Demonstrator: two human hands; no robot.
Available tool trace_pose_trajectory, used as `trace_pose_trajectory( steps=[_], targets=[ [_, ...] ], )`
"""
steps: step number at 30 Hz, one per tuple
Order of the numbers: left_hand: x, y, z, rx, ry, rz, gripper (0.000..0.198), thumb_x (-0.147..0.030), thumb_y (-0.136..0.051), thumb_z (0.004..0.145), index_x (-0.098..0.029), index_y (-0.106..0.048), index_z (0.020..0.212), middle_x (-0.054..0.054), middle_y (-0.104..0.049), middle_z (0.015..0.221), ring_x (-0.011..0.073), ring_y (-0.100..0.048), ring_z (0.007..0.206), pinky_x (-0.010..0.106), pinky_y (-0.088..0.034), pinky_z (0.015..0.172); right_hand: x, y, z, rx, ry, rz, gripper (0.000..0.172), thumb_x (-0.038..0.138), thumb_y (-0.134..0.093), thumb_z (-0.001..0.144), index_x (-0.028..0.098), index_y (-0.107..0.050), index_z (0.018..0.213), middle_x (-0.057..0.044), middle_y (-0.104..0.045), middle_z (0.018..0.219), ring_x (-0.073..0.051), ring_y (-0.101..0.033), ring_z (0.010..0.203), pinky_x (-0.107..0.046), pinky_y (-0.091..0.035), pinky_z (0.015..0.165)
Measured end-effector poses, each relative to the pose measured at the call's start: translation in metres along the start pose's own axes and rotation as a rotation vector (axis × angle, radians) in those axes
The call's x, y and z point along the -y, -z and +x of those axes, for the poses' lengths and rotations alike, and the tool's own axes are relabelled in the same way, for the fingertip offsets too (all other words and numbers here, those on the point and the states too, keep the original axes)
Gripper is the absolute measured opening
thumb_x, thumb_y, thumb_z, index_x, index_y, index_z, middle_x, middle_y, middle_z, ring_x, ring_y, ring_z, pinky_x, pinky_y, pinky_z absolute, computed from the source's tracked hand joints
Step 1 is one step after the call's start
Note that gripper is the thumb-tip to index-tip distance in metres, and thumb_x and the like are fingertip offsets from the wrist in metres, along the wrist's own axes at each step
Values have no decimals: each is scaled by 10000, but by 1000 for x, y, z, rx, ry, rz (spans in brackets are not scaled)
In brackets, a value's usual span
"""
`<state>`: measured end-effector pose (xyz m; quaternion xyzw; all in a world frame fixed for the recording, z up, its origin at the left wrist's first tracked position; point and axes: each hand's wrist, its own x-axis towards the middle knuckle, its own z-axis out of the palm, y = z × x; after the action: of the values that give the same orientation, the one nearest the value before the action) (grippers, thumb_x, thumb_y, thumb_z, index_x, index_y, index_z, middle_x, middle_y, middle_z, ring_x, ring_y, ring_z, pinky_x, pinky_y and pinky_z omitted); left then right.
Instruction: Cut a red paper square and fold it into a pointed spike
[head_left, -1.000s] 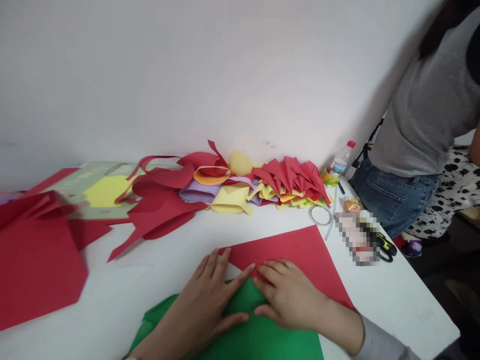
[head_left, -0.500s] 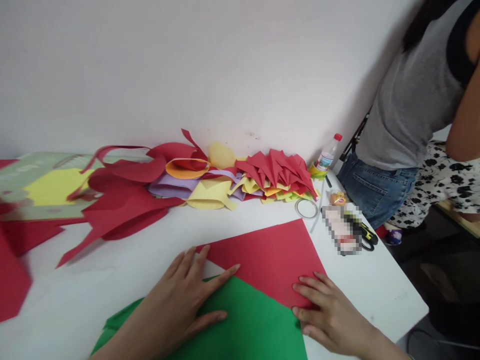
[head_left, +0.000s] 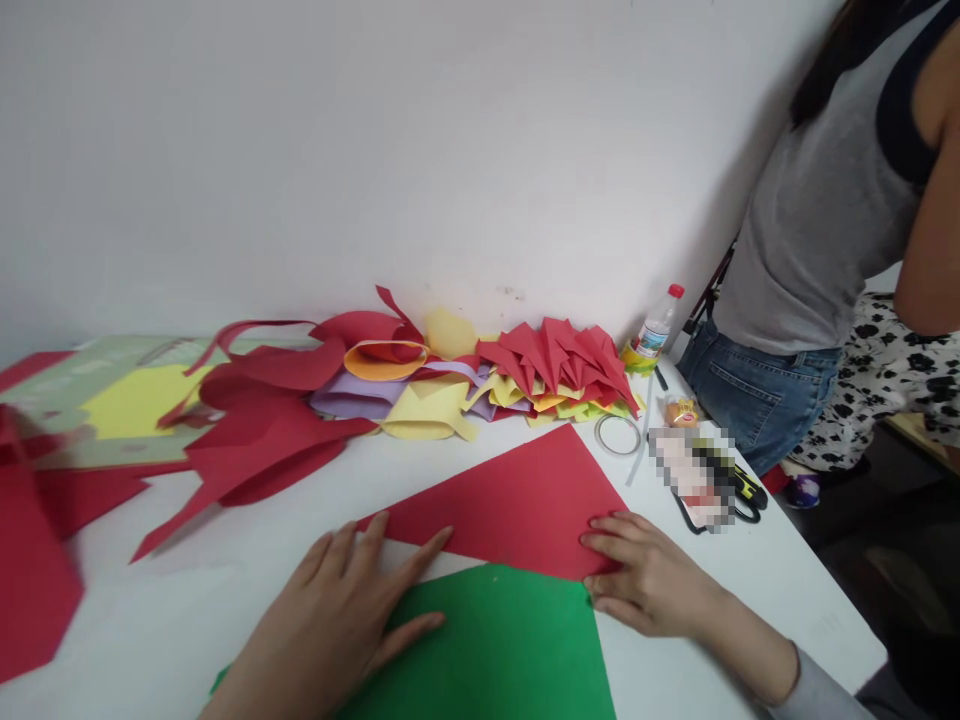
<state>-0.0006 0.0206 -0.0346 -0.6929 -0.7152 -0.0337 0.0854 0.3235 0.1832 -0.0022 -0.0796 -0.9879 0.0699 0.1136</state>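
Red sheet (head_left: 510, 500): flat on the table in front of me, one corner pointing toward the wall; its near side meets the green.
Green sheet (head_left: 502, 640): nearest me, running out of view below; it seems to overlap the red, though I can't tell whether they're joined.
Meeting line: I judge the step in hand to be settling this edge. I'd work along it in light strokes, since thin sheets should skid or crease under a hard push.
Left hand (head_left: 337, 610): spread wide, gripping nothing, fingertips by the red's left corner. I'd use it as the anchor, pressing straight down.
Right hand (head_left: 645, 575): fingers bent over the right end of the line; I can't tell whether this grip pinches paper. I'd square that corner before pressing.
Table (head_left: 817, 610): its white surface shows as a sliver between the sheets under my left fingers, so I'd check that gap is wanted.
Ring (head_left: 617, 453): just beyond the red's far corner; I'd mind it if the sheet slides.
Folded paper pieces (head_left: 555, 355): piled along the wall, apart from my hands.
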Motion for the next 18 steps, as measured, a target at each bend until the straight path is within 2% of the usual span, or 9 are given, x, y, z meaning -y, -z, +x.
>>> trace_pose_trajectory(
  steps=[4, 6, 8, 10, 14, 18],
  targets=[
    [1, 3, -2, 42, 34, 29, 651, -689, -546, 796, -324, -556, 1335, 223, -627, 1233, 448, -587, 1107, 597, -403, 936, -10, -11, 31, -68, 105, 112, 322, 422, -562, 891, 187, -713, 731, -107, -651, 1238, -276, -568, 1156, -466, -441, 1004],
    [0, 4, -2, 72, 41, 44, 660, -684, -569, 785, -324, -550, 1338, 230, -621, 1251, 461, -575, 1131, 603, -400, 943, -5, -17, 39, -108, 94, 101, 299, 403, -543, 891, 173, -710, 798, -120, -654, 1231, -278, -587, 1121, -477, -454, 982],
    [-1, 6, -2, 100, 42, 50, 660, -676, -574, 786, -334, -533, 1349, 224, -614, 1273, 463, -565, 1156, 603, -401, 952, 3, -21, 39, -81, 91, 63, 335, 413, -518, 916, 167, -686, 1069, -126, -615, 1306, -279, -581, 1142, -489, -446, 994],
    [0, 6, -2, 124, 47, 43, 662, -676, -567, 790, -341, -521, 1358, 213, -607, 1292, 457, -559, 1173, 603, -401, 962, 9, -22, 35, -41, 70, 39, 362, 421, -500, 942, 191, -647, 1179, -101, -600, 1338, -277, -561, 1188, -481, -435, 1011],
    [8, 0, -5, 169, 61, 28, 688, -705, -515, 797, -283, -565, 1338, 205, -588, 1329, 441, -533, 1220, 589, -384, 1005, 9, -12, 24, 69, -3, 75, 290, 410, -493, 955, 240, -697, 1071, -33, -599, 1352, -269, -517, 1259, -483, -378, 1074],
    [17, -12, -10, 156, 92, 14, 797, -746, -400, 821, -141, -613, 1294, 228, -552, 1364, 425, -505, 1258, 584, -380, 1033, 4, 7, 17, 199, -122, 147, 252, 360, -501, 948, 273, -727, 1017, 5, -557, 1402, -283, -477, 1314, -513, -344, 1103]
  ],
)
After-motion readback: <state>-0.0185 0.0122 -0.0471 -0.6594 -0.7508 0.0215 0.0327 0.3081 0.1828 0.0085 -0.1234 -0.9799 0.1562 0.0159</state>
